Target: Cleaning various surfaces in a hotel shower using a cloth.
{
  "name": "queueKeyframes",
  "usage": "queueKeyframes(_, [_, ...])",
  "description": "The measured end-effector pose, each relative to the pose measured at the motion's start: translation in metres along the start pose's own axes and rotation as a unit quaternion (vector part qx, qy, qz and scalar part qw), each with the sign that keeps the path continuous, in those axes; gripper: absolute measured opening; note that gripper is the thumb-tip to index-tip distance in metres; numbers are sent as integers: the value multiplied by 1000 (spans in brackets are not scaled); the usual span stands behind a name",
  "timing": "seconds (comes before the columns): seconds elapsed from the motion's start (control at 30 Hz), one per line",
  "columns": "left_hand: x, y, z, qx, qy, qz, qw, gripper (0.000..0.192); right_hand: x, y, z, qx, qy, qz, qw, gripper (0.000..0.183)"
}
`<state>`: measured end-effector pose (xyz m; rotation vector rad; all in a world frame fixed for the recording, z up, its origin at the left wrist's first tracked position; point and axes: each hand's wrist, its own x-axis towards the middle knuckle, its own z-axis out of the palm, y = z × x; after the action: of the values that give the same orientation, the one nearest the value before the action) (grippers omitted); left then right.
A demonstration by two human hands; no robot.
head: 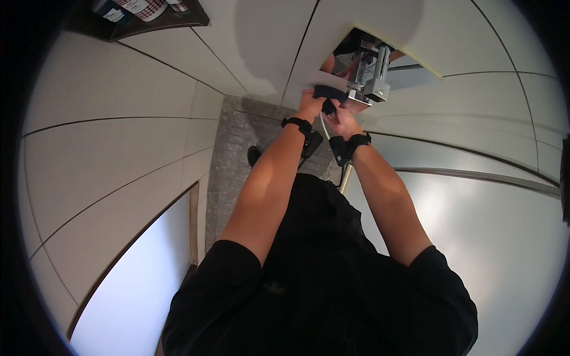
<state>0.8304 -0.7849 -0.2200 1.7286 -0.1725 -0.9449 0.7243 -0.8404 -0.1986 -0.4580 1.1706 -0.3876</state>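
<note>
Both my hands are at the wall, just below and left of a chrome shower fixture (pixel 378 73) mounted over a mirror-like panel (pixel 407 75). My left hand (pixel 310 106) grips the left end of a dark cloth (pixel 329 92). Its folds hang down between my hands, and my right hand (pixel 344 121) pinches the lower part close to the fixture's underside. A thin pale hose (pixel 325 127) runs down between my wrists; its upper end is hidden by the cloth and fingers.
A dark corner shelf (pixel 162 24) holding several bottles (pixel 142 6) is at the upper left. Pale tiled wall (pixel 124 80) surrounds me, with grey floor (pixel 229 147) below. A frosted panel (pixel 472 231) stands to my right. Each wrist wears a black strap with a small device (pixel 339 150).
</note>
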Motion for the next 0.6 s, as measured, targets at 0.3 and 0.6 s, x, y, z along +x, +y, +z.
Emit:
queueKeyframes(0.3, [-29, 28, 0, 250, 37, 221, 942, 40, -9, 2, -4, -70, 108, -19, 992, 18])
queueKeyframes(0.6, [-89, 68, -52, 271, -139, 240, 922, 37, -100, -7, -7, -157, 63, -13, 985, 23])
